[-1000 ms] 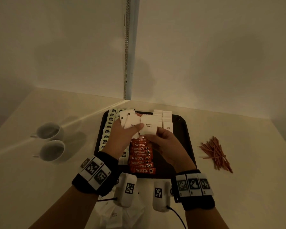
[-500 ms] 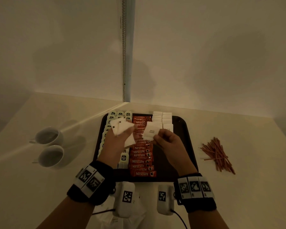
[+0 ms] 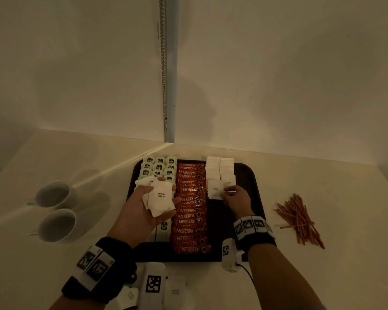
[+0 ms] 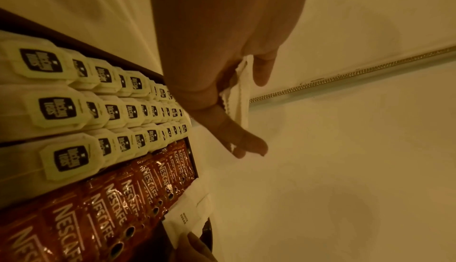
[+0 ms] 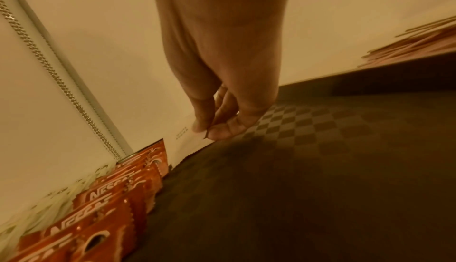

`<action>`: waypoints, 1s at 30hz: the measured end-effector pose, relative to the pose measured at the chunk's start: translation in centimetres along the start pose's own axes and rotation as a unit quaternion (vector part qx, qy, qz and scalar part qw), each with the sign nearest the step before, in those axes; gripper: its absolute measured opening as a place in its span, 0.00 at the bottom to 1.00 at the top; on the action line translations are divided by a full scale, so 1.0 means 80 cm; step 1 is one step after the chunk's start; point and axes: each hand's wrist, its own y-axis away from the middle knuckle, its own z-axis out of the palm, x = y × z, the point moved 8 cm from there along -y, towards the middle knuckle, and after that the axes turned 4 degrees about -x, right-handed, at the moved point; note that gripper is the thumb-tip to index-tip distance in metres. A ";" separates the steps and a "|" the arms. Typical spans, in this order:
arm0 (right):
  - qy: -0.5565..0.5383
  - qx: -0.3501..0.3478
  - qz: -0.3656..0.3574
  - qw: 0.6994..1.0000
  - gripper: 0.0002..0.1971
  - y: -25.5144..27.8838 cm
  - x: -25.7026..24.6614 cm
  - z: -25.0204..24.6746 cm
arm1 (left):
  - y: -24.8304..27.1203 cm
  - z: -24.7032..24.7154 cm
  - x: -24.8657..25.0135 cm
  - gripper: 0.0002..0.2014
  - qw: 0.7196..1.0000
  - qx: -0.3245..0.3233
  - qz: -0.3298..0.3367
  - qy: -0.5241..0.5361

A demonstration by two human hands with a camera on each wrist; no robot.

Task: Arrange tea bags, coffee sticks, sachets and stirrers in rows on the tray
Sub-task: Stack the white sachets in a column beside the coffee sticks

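A dark tray (image 3: 253, 175) carries rows of tea bags (image 3: 159, 166), red coffee sticks (image 3: 189, 211) and white sugar sachets (image 3: 220, 168). My left hand (image 3: 148, 204) hovers palm-up over the tea bags and grips a stack of white sugar sachets (image 3: 160, 198); the stack's edge (image 4: 240, 90) shows between my fingers in the left wrist view. My right hand (image 3: 234, 196) pinches a single sugar sachet (image 3: 215, 189) at the near end of the sachet rows; thumb and fingers pinch the sachet (image 5: 190, 137) low over the tray floor. Stirrers (image 3: 298, 218) lie in a loose pile on the counter, right of the tray.
Two white cups (image 3: 54, 209) stand left of the tray. More sachets (image 3: 175, 289) lie on the counter near the front edge, under my wrists. A wall corner with a beaded chain (image 3: 164, 74) rises behind the tray. The tray's right part (image 5: 320, 168) is bare.
My right hand has carried one sachet rightward, from beside the left hand's stack down to the sachet rows. My left hand has turned palm-up and drawn back toward me with its stack.
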 end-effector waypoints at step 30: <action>0.020 -0.201 -0.308 0.929 0.06 0.147 -0.200 0.062 | 0.003 0.015 0.019 0.12 0.969 0.043 0.119 -0.211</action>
